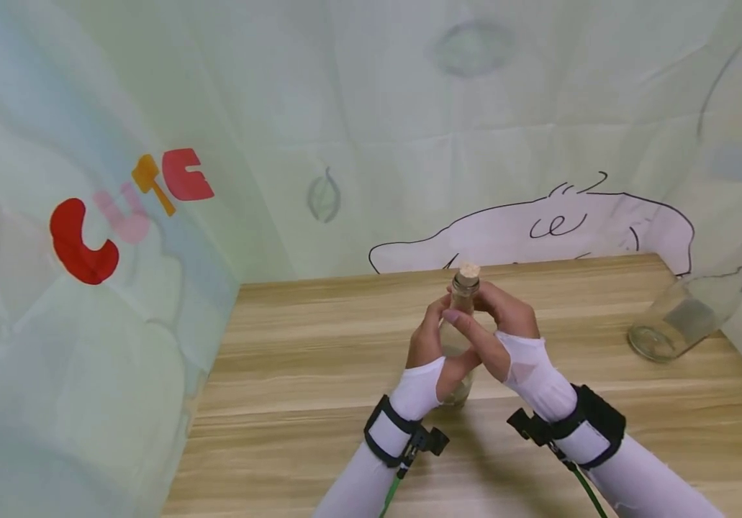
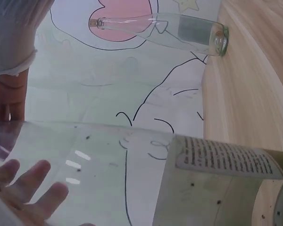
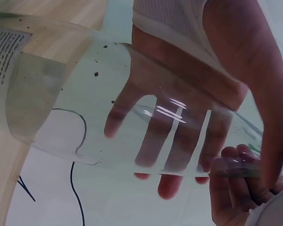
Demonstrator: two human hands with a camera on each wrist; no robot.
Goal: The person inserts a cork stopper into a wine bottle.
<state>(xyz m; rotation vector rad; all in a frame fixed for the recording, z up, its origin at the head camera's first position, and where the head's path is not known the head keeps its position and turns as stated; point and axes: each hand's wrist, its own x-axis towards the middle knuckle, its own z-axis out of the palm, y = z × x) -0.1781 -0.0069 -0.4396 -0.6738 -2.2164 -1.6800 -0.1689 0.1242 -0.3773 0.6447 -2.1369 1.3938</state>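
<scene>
A clear glass bottle (image 1: pixel 451 339) with a cork (image 1: pixel 469 271) in its mouth stands upright between the hands. Its printed label (image 2: pixel 224 157) and some dark specks show in the left wrist view. My left hand (image 1: pixel 432 345) holds the bottle, thumb on the near side and fingers behind the glass, as the right wrist view shows. Around the upper part, just under the cork, my right hand (image 1: pixel 505 322) grips with thumb and curled fingers (image 3: pixel 226 174). Whether the base touches the table I cannot tell.
A second corked glass bottle (image 1: pixel 684 316) stands on the right of the wooden table (image 1: pixel 306 345). Printed cloth (image 1: pixel 267 144) hangs behind the table and along its sides. Dark straps with small cameras (image 1: pixel 432 440) and green cables are on both wrists.
</scene>
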